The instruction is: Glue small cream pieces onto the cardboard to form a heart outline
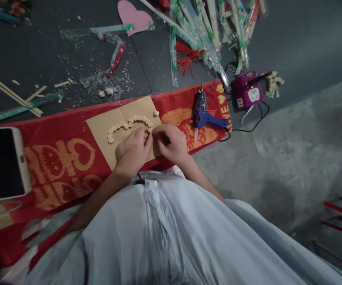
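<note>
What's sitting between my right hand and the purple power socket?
The head view shows a blue glue gun lying on the red towel between your right hand and the purple power socket.

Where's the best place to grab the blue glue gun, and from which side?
Probably by its handle, the right hand coming from above and the person's right. The glue gun lies on the red towel, handle pointing right and nozzle pointing away from the person, so that grip should keep fingers off the tip.
</note>
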A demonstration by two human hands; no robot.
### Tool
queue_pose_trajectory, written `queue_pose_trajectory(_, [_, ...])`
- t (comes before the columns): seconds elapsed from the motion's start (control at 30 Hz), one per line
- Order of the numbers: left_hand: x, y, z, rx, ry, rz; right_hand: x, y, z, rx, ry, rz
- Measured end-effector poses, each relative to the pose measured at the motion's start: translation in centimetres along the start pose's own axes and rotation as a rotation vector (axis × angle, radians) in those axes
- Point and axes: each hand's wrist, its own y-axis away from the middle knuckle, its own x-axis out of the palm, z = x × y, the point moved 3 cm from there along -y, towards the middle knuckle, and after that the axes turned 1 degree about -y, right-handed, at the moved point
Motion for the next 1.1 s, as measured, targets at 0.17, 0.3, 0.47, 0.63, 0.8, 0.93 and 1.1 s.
queue_pose_trajectory(0.17, [0.3, 0.0, 0.3, -0.008, 0.069, -0.047, -3.0, -0.3, 0.6, -0.04, 0.035, 0.029])
queue_pose_trajectory(0.3, [0.3, -0.1, 0.5, -0.032, 0.116, -0.057, -8.7, -0.5, -0.6, 0.049, 0.292, -0.054])
queue_pose_trajectory(0.47, [0.4, -0.3, 0.5, -0.077, 0.117, -0.049, -13.3, 0.3, -3.6, 0.164, 0.568, -0.055])
queue_pose_trajectory(0.63, [0.4, -0.4, 0.4, -0.085, 0.111, -0.048, -13.1, 0.8, -6.1, 0.186, 0.626, 0.066])
queue_pose_trajectory(0.8, [0.4, -0.3, 0.5, -0.074, 0.113, -0.057, -12.6, 0.0, -7.7, 0.178, 0.58, 0.115])
queue_pose_trajectory(0.93, [0.3, -0.3, 0.4, -0.078, 0.098, -0.062, -12.9, -0.4, -8.3, 0.157, 0.524, 0.136])
queue_pose_trajectory(1.1, [0.1, -0.3, 0.3, -0.078, 0.092, -0.06, -14.0, -0.4, -9.7, 0.17, 0.362, -0.024])
